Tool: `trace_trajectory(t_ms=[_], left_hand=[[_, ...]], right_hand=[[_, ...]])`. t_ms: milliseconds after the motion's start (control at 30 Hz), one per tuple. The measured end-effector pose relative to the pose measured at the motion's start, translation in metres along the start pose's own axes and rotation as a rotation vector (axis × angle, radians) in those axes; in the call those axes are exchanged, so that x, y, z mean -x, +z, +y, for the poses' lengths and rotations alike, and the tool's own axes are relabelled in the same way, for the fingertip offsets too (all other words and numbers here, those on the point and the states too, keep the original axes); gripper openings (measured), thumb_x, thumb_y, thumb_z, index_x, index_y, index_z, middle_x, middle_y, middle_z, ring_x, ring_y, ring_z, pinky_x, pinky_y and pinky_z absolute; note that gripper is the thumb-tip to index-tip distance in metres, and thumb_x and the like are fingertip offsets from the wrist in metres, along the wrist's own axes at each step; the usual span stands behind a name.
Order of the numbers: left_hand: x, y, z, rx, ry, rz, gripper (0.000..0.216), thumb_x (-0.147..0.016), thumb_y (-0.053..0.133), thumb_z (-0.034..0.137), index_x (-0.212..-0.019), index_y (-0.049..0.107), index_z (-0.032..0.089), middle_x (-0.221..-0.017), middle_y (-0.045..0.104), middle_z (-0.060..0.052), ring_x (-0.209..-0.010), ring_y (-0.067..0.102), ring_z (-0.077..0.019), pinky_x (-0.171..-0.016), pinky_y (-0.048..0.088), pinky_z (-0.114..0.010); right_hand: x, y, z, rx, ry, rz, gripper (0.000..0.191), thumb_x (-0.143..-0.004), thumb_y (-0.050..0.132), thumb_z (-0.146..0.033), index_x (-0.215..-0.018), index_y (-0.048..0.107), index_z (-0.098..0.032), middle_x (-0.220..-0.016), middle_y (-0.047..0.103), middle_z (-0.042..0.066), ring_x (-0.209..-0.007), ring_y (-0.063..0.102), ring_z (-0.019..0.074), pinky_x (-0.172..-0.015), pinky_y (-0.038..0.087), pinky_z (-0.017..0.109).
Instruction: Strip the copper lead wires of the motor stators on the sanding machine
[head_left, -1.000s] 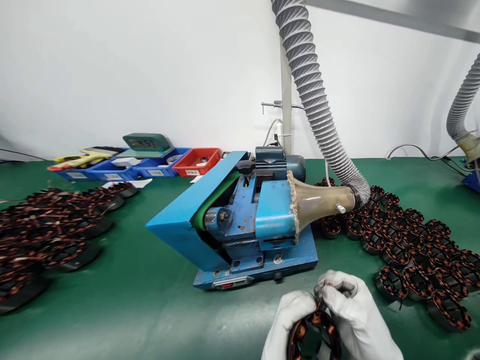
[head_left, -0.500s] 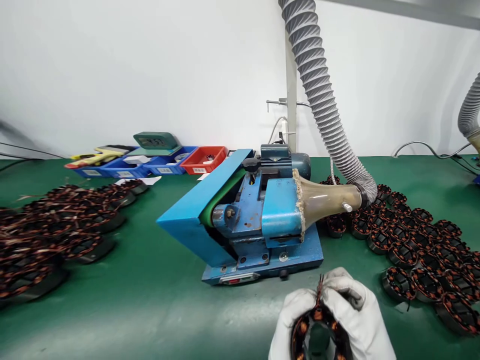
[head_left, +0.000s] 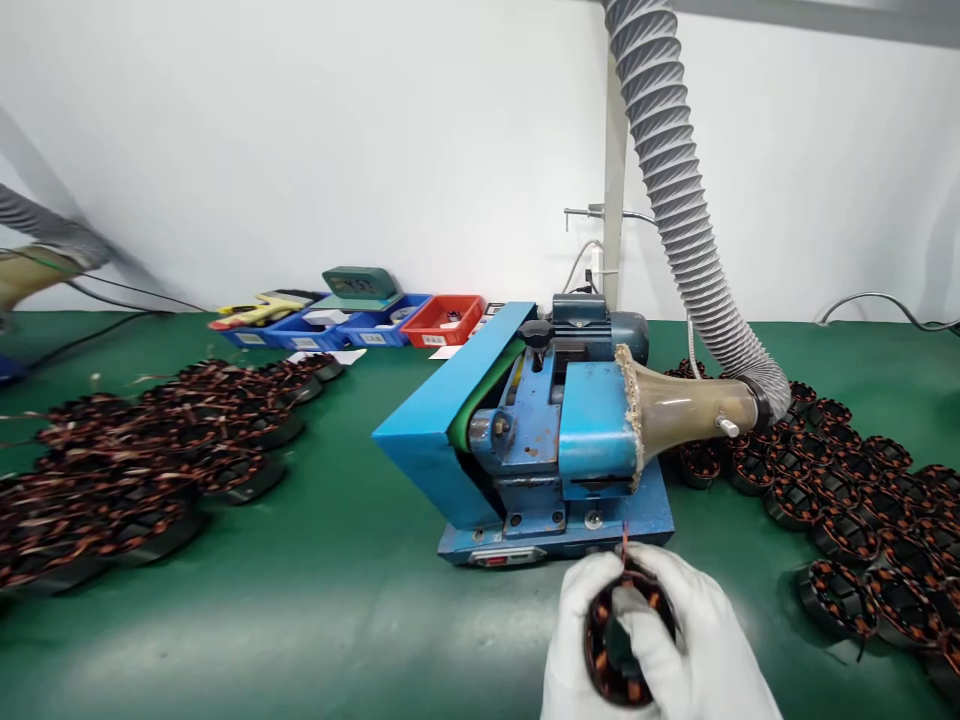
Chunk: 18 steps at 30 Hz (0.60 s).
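Observation:
Near the bottom edge, a ring-shaped motor stator (head_left: 600, 655) with copper windings is held between my two white-gloved hands. My left hand (head_left: 568, 640) wraps its left side. Around its right side closes my right hand (head_left: 701, 635), with a finger reaching into the ring's middle opening. A thin bundle of wire ends (head_left: 625, 540) sticks up from the stator's top. Just beyond stands a blue belt sander (head_left: 517, 440) with a green belt, and its front base edge lies close to my fingertips.
Many stators with loose wire ends (head_left: 150, 470) cover the table's left side. More stators (head_left: 847, 510) crowd the right. A grey suction hose (head_left: 675, 170) meets a tan funnel (head_left: 690, 405) on the sander. Blue bins (head_left: 382, 325) and a red bin (head_left: 442, 322) line the wall.
My view has turned left, so the sander appears further right. The stator has been raised and tilted up, and a right finger has moved into its opening.

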<state>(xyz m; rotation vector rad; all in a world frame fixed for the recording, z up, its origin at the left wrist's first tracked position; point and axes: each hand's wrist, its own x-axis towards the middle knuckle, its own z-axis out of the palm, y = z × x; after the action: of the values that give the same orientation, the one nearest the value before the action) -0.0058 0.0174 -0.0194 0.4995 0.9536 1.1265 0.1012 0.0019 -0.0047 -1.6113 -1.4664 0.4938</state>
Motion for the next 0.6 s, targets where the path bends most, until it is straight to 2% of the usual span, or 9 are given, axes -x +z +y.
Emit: trace_trajectory(t_ms=[67,133,233,367,500,600], left_hand=[[-0.012,-0.002,-0.003,-0.018,0.089,0.027,0.042,-0.062,0.077,0.044,-0.096,0.061,0.025,-0.101,0.07,-0.006,-0.098,0.066,-0.0279,-0.089,0.053,-0.039],[-0.028,-0.005,-0.009,-0.079,0.227,0.055,0.053,-0.053,0.082,0.04,-0.099,0.06,0.025,-0.105,0.069,-0.006,-0.1,0.066,-0.0281,-0.09,0.052,-0.038],[-0.051,-0.005,-0.014,-0.108,0.337,0.088,0.049,-0.055,0.079,0.041,-0.097,0.06,0.023,-0.101,0.069,-0.008,-0.095,0.066,-0.0274,-0.086,0.053,-0.038],[-0.066,0.004,-0.011,-0.16,0.454,0.064,0.055,-0.048,0.081,0.03,-0.098,0.059,0.021,-0.099,0.07,-0.008,-0.092,0.067,-0.0267,-0.084,0.053,-0.037],[-0.061,0.013,0.0,-0.149,0.424,0.062,0.054,-0.047,0.081,0.029,-0.096,0.059,0.02,-0.098,0.07,-0.009,-0.091,0.068,-0.0267,-0.082,0.054,-0.037],[-0.051,0.01,0.006,-0.07,0.244,0.071,0.042,-0.056,0.077,0.043,-0.087,0.061,0.021,-0.088,0.071,-0.007,-0.085,0.069,-0.0267,-0.078,0.056,-0.039]], right_hand=[[-0.014,0.008,-0.001,0.056,-0.03,-0.089,0.035,-0.085,0.047,-0.033,-0.107,0.07,-0.019,-0.106,0.074,0.011,-0.095,0.069,0.029,-0.085,0.054,0.041],[-0.028,0.014,-0.005,0.084,-0.009,-0.125,0.037,-0.085,0.043,-0.03,-0.103,0.071,-0.015,-0.101,0.075,0.013,-0.091,0.07,0.0297,-0.084,0.054,0.043],[-0.047,0.018,-0.014,0.079,0.053,-0.099,0.037,-0.086,0.041,-0.029,-0.096,0.073,-0.014,-0.096,0.076,0.014,-0.086,0.071,0.029,-0.081,0.054,0.04],[-0.064,0.018,-0.021,0.069,0.105,-0.114,0.033,-0.087,0.042,-0.029,-0.086,0.073,-0.018,-0.082,0.077,0.011,-0.074,0.071,0.026,-0.068,0.053,0.033],[-0.064,0.018,-0.021,0.018,0.122,-0.117,0.033,-0.089,0.042,-0.032,-0.087,0.073,-0.018,-0.083,0.077,0.01,-0.075,0.071,0.0256,-0.068,0.053,0.032],[-0.049,0.02,-0.013,0.014,0.141,-0.1,0.033,-0.089,0.043,-0.033,-0.093,0.073,-0.019,-0.087,0.077,0.009,-0.08,0.071,0.027,-0.074,0.054,0.035]])
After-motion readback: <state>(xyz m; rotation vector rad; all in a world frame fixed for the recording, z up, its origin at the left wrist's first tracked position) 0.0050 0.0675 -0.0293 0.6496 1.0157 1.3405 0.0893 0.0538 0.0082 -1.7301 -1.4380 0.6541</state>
